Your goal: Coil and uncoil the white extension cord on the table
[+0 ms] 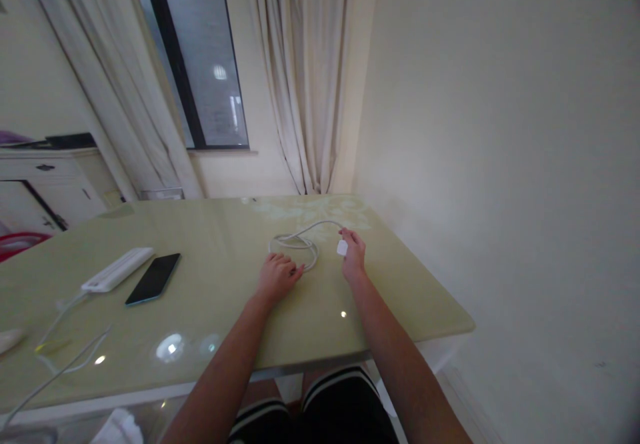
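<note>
A pale charging cable (316, 252) lies in loose loops on the table, with one stretch curving up and right. My left hand (279, 279) rests at the near side of the loops, its fingers curled and closed on the cable; the exact grip is partly hidden. In my right hand (355, 256), closed fingers hold a small white charger plug (342, 247), and the cable's far end runs to those fingertips. To the left of my hands lies a black phone (154, 279), flat on the table.
A white power strip (119, 269) sits beyond the phone, its cord (63, 311) trailing toward the near left. The glossy pale green table (215, 231) meets a wall (500, 164) on the right. Curtains (307, 77) and a window stand behind; a white cabinet (45, 184) is at left.
</note>
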Demonstrator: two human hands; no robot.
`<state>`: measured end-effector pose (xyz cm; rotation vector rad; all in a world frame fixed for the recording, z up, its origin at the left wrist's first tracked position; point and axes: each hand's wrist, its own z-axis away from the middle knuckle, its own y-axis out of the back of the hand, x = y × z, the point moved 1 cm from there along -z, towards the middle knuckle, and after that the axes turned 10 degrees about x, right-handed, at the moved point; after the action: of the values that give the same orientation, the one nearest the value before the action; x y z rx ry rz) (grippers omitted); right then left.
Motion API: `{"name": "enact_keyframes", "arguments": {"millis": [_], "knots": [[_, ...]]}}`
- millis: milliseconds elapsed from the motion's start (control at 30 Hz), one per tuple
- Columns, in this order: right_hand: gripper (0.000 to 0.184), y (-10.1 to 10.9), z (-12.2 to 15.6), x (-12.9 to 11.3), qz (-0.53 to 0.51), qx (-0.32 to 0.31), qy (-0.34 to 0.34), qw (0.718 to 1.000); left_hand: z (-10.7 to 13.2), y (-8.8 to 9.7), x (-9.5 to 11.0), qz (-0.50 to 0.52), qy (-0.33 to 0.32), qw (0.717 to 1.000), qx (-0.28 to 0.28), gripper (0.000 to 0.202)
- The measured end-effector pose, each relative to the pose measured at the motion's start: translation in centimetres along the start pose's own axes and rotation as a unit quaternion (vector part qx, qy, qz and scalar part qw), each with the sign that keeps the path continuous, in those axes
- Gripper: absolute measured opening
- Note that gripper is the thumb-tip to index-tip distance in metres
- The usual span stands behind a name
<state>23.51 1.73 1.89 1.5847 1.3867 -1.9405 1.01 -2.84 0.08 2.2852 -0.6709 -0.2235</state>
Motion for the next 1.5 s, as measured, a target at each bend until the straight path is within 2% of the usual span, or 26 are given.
{"name": "enact_keyframes", "arguments": {"millis": [100,133,200,300,367,467,533,700,900,967,1067,1167,1267,1367,1433,1500], "knots": [[0.020,1.0,-1.5,-0.6,-0.092,0.084,-0.115,0.986,0.1,0.1,-1.5,-0.010,0.135,0.987,0.087,0.023],[0.018,1.2,-1.7,-0.6,-0.116,0.094,-0.154,0.977,0.1,-0.1,-1.8,0.000,0.170,0.979,0.110,0.025],[0.016,1.2,-1.6,-0.6,-0.142,0.095,-0.205,0.964,0.4,-0.6,-2.5,0.023,0.217,0.966,0.137,0.047],[0.015,0.7,-1.0,-0.3,-0.152,0.067,-0.226,0.960,0.8,-1.5,-3.5,0.044,0.298,0.945,0.131,0.066],[0.013,0.4,-0.7,0.0,-0.173,0.051,-0.226,0.957,1.1,-1.9,-4.1,0.082,0.341,0.934,0.072,0.074],[0.012,0.5,-0.8,0.3,-0.201,0.067,-0.213,0.954,1.2,-1.7,-4.1,0.146,0.300,0.942,-0.028,0.089],[0.012,0.8,-1.0,0.5,-0.195,0.087,-0.207,0.955,1.0,-1.1,-3.7,0.152,0.274,0.948,-0.049,0.096],[0.013,0.9,-1.1,1.3,-0.144,0.080,-0.207,0.964,0.4,0.2,-2.2,0.186,0.335,0.922,-0.046,0.088],[0.019,0.3,-0.5,2.4,-0.075,0.004,-0.184,0.980,0.2,0.2,-1.5,0.268,0.349,0.898,-0.008,0.077],[0.023,0.2,-0.2,2.6,-0.042,-0.037,-0.165,0.985,0.0,0.1,-1.4,0.300,0.379,0.875,0.008,0.069],[0.030,-0.1,0.5,2.7,0.014,-0.090,-0.132,0.987,-0.3,-0.3,-1.1,0.386,0.427,0.818,0.018,0.066],[0.037,-0.5,1.6,2.4,0.014,-0.148,-0.152,0.977,-0.4,-0.5,-0.3,0.460,0.416,0.785,-0.018,0.066],[0.041,-0.9,2.7,1.8,-0.023,-0.226,-0.193,0.955,-0.3,-0.4,1.0,0.491,0.356,0.791,-0.077,0.061],[0.042,-1.0,3.4,1.4,-0.034,-0.262,-0.200,0.944,-0.2,-0.1,1.9,0.477,0.309,0.818,-0.094,0.056],[0.042,-0.9,3.5,1.3,-0.040,-0.259,-0.195,0.945,-0.1,0.0,1.8,0.430,0.309,0.846,-0.065,0.053],[0.041,-0.9,3.4,1.3,-0.048,-0.248,-0.189,0.949,-0.1,0.2,0.9,0.334,0.336,0.881,0.003,0.054]]}}
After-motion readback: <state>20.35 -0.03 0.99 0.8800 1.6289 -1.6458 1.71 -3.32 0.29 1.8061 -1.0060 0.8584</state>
